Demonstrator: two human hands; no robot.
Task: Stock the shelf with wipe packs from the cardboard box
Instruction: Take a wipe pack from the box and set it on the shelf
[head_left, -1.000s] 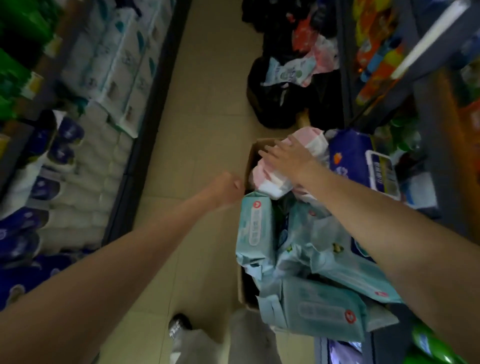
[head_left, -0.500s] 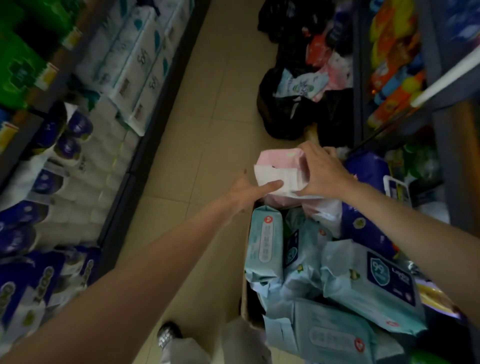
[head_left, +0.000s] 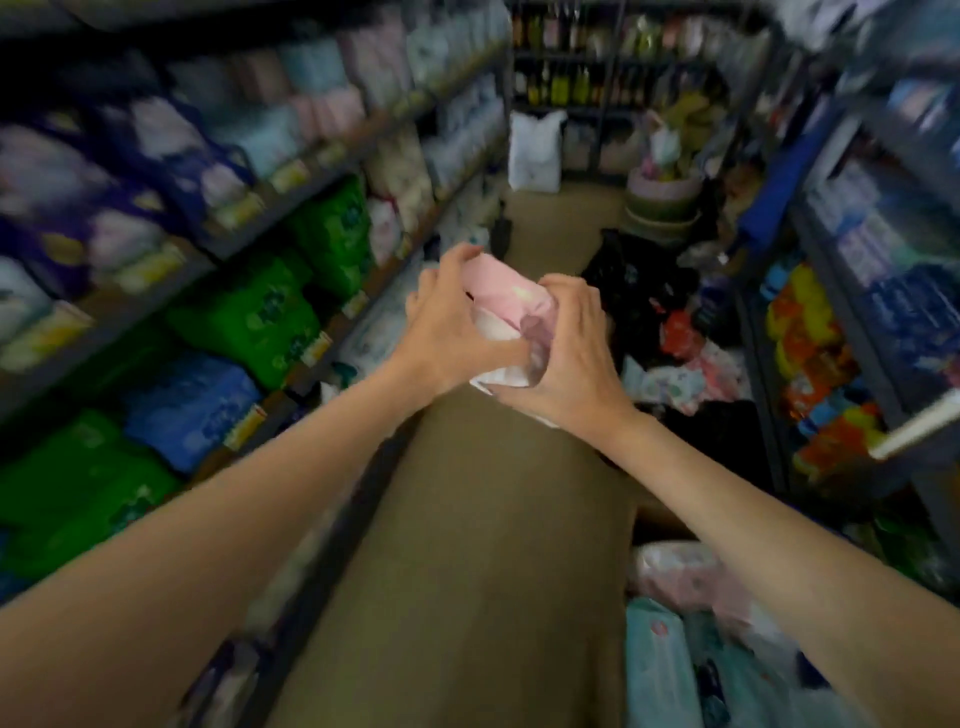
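Pink wipe pack (head_left: 501, 306) is up out of the cardboard box (head_left: 655, 517) now, my left hand (head_left: 447, 325) and right hand (head_left: 569, 353) both clamped round it. I've swung up to face the aisle, so shelving comes next, I reckon

Pink wipe pack (head_left: 506, 301) lifted clear of the cardboard box (head_left: 662, 519), now held up over the aisle floor (head_left: 467, 519). Left hand (head_left: 447, 322) moved from a fingertip touch to a full grip; right hand (head_left: 566, 353) now clasping the near end.
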